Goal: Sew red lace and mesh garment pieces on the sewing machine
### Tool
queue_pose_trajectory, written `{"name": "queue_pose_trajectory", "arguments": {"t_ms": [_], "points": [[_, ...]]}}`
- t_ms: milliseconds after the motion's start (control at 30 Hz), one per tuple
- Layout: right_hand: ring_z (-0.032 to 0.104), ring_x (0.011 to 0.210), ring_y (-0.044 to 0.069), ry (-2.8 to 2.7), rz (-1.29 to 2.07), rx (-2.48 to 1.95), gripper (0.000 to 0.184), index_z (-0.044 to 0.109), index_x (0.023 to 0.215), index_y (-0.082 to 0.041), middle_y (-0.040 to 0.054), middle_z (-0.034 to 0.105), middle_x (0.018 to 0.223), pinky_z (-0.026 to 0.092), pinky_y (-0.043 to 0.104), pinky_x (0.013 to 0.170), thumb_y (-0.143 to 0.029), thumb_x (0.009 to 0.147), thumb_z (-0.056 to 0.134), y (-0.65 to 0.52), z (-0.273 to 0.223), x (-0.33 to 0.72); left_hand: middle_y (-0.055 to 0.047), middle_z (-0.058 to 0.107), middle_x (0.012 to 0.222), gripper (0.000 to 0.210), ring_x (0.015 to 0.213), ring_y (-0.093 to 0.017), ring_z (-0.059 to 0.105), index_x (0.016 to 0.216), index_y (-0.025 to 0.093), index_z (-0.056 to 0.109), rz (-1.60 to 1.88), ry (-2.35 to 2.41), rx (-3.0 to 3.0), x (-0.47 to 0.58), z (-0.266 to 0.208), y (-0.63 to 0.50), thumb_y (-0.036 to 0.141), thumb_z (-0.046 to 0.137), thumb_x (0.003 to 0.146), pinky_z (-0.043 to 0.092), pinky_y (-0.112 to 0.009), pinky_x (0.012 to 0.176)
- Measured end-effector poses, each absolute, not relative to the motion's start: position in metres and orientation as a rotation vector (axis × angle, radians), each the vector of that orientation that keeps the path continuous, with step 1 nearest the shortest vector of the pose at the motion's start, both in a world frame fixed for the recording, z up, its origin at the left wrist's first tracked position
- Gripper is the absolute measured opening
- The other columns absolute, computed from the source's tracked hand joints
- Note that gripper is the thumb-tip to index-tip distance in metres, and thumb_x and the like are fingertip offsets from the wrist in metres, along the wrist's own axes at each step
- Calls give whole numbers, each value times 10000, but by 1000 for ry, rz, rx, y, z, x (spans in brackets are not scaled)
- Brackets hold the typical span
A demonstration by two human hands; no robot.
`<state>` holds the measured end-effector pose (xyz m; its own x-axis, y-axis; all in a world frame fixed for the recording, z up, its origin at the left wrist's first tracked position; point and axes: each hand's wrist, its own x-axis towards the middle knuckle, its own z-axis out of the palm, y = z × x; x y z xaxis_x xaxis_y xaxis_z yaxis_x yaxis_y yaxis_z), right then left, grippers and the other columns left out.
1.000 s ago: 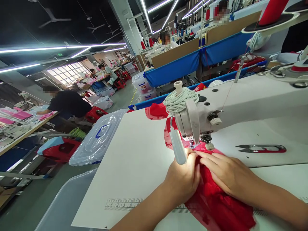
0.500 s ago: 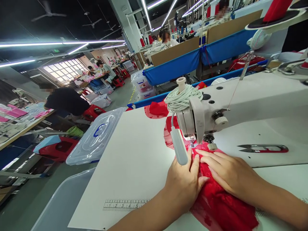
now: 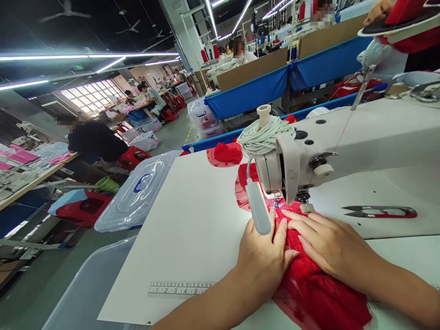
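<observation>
Head view: both hands, left (image 3: 263,261) and right (image 3: 332,247), now lie flat and open on red fabric (image 3: 316,293), smoothed toward the needle (image 3: 275,201) after bunching.

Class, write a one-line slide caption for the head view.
Both hands, left hand and right hand, press red lace fabric flat beneath a white sewing machine.

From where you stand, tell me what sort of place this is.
Most likely a garment factory floor: a sewing machine with red fabric under both hands, rows of workbenches with other people working, and thread snips.
</observation>
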<state>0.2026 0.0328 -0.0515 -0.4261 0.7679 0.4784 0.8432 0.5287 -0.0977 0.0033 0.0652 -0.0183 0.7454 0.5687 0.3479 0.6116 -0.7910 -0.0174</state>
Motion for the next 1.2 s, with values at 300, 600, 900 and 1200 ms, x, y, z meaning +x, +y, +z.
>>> {"name": "queue_pose_trajectory", "arguments": {"t_ms": [300, 600, 900, 1200], "points": [[701, 889, 213, -2322, -247, -1309, 324, 630, 1124, -154, 112, 739, 1138, 555, 342, 709, -105, 915, 386, 36, -44, 201, -192, 625, 1322, 477, 1027, -305, 613, 1284, 108, 619, -508, -977, -2807, 1, -22, 68, 460, 583, 965, 564, -436, 811], [688, 808, 203, -2337, -226, -1305, 296, 645, 1087, -166, 100, 753, 1080, 547, 336, 677, -122, 918, 406, 38, -43, 202, -157, 702, 1070, 402, 996, -298, 615, 1289, 148, 639, -467, -967, -2811, -4, -19, 74, 397, 520, 997, 539, -473, 888], [681, 875, 218, -2321, -138, -1356, 335, 657, 1133, -170, 109, 733, 1171, 546, 362, 728, -141, 931, 391, 37, -49, 202, -173, 688, 1129, 413, 1031, -302, 585, 1301, 152, 642, -485, -954, -2829, -6, -17, 76, 390, 466, 1013, 523, -504, 935], [661, 806, 208, -2339, -105, -1334, 316, 652, 1114, -164, 106, 737, 1126, 527, 354, 683, -140, 940, 389, 40, -46, 203, -153, 698, 995, 419, 1027, -301, 577, 1310, 163, 638, -443, -1001, -2835, -7, -19, 77, 396, 449, 1018, 502, -506, 945]]}}
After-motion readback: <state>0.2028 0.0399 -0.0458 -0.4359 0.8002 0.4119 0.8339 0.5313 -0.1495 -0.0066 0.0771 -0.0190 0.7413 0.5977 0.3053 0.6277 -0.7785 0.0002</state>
